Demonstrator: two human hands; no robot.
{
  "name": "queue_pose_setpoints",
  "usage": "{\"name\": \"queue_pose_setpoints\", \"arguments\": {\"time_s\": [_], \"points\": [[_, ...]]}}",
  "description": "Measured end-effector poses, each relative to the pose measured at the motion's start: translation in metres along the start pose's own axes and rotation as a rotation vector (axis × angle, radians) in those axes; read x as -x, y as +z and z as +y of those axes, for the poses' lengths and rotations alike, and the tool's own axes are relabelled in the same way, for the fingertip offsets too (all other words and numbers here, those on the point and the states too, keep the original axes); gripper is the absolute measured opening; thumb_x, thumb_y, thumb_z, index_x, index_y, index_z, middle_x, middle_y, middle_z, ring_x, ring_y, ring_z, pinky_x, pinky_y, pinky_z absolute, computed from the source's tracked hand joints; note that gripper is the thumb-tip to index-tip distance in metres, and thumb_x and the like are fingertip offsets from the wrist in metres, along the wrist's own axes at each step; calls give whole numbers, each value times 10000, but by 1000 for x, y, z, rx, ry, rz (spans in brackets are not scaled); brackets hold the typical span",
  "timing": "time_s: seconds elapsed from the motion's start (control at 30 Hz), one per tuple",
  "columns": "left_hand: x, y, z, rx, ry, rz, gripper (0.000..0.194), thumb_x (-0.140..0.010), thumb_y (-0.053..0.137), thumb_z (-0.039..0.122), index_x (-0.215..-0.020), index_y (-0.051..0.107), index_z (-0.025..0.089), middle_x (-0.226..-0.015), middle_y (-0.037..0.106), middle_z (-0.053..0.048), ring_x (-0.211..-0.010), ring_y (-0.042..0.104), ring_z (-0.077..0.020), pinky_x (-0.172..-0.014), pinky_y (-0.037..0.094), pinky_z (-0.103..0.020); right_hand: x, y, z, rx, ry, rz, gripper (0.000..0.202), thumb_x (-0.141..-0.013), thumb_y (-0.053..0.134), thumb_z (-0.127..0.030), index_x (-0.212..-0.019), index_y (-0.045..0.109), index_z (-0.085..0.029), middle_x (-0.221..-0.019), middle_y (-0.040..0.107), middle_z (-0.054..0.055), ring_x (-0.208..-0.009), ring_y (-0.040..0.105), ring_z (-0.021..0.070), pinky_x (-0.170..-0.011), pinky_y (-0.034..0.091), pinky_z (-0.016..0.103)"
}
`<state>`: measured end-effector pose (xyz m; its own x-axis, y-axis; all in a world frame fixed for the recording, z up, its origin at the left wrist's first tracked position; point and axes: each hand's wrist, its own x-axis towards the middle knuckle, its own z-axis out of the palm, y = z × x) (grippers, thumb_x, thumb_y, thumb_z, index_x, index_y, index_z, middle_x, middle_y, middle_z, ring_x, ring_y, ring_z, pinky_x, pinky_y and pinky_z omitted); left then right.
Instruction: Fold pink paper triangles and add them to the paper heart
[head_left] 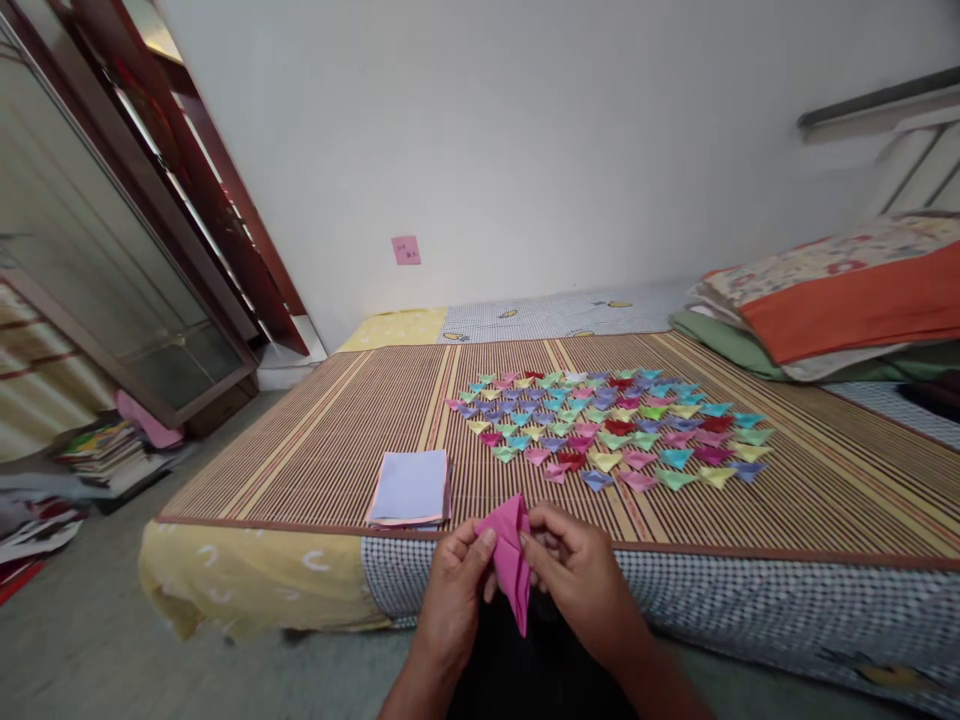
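A folded pink paper (511, 560) is held upright between my two hands, in front of the bed's near edge. My left hand (459, 575) pinches its left corner between thumb and fingers. On the other side, my right hand (568, 560) pinches the right edge, its fingertips partly hidden behind the paper. A stack of square paper sheets (410, 486), pale blue on top, lies on the striped mat just beyond my left hand. Several small folded papers (616, 427) in many colours are laid out in rows on the mat, beyond my right hand.
The striped mat (300, 430) covers the bed, over a patterned sheet (750, 600). Folded bedding (847, 290) is piled at the right. A pink note (406, 250) is stuck to the wall. Books (105, 450) and a glass-fronted cabinet (127, 250) stand at the left.
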<state>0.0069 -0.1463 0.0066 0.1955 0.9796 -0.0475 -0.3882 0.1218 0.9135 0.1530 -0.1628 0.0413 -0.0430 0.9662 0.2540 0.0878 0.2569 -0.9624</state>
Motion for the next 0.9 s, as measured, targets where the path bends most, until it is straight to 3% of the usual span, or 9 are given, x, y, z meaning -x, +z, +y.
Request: {"name": "queue_pose_setpoints", "arguments": {"time_s": [0.07, 0.13, 0.23, 0.37, 0.47, 0.57, 0.67, 0.8, 0.9], "points": [[2, 6, 1, 18, 13, 73, 388, -808, 802, 503, -976, 724, 163, -666, 638, 19, -514, 489, -81, -506, 383, -173, 1, 5, 3, 105, -90, 55, 214, -930, 561, -252, -726, 594, -198, -649, 514, -28, -551, 498, 119, -491, 403, 215], [7, 12, 3, -19, 82, 182, 442, -803, 816, 475, -1135, 728, 198, -981, 758, -59, -828, 680, -168, -740, 515, -219, 1, 9, 7, 230, -182, 111, 240, -946, 557, -236, -709, 587, -203, -656, 523, -23, -559, 506, 123, -499, 400, 221], [15, 18, 6, -110, 132, 264, 492, -842, 787, 429, -1283, 711, 222, -1414, 653, -99, -1343, 550, -258, -1070, 417, -260, 0, 12, 14, 397, -332, 198, 235, -962, 532, -178, -739, 601, -208, -669, 549, -14, -574, 532, 131, -526, 416, 228], [21, 16, 7, -147, 35, 191, 526, -892, 736, 406, -1381, 655, 229, -1568, 519, -85, -1485, 406, -249, -1169, 312, -270, -1, 13, 20, 528, -489, 226, 210, -956, 498, -93, -823, 613, -208, -722, 592, 6, -627, 587, 149, -570, 454, 235], [20, 12, 7, -181, 63, 180, 465, -900, 732, 364, -1339, 682, 223, -1539, 551, -84, -1465, 431, -231, -1164, 311, -247, 0, 14, 19, 592, -525, 207, 211, -963, 485, -68, -871, 615, -208, -754, 600, 17, -662, 603, 163, -582, 464, 242], [16, 12, 8, -186, 121, 170, 412, -879, 751, 331, -1271, 714, 209, -1384, 674, -97, -1304, 586, -236, -1100, 396, -260, 2, 14, 17, 627, -565, 217, 206, -987, 482, -76, -892, 606, -209, -766, 591, 20, -680, 599, 172, -623, 482, 257], [15, 17, 9, -204, 140, 117, 380, -885, 732, 343, -1234, 711, 197, -1161, 764, -94, -945, 707, -205, -868, 526, -260, 2, 13, 18, 639, -589, 237, 198, -997, 481, -75, -934, 617, -205, -792, 597, 31, -722, 605, 182, -662, 496, 269], [16, 20, 6, -359, 136, 106, 348, -923, 655, 387, -1176, 711, 154, -837, 757, -54, -570, 575, -140, -512, 451, -213, 2, 12, 22, 623, -572, 261, 182, -989, 500, -78, -965, 634, -198, -827, 620, 38, -750, 625, 186, -690, 503, 277], [14, 18, 5, -440, 207, 150, 314, -923, 636, 330, -1171, 711, 153, -850, 744, -44, -676, 623, -156, -639, 507, -229, 2, 11, 20, 543, -549, 265, 181, -973, 519, -66, -940, 638, -199, -803, 607, 21, -717, 621, 165, -657, 492, 250]]}}
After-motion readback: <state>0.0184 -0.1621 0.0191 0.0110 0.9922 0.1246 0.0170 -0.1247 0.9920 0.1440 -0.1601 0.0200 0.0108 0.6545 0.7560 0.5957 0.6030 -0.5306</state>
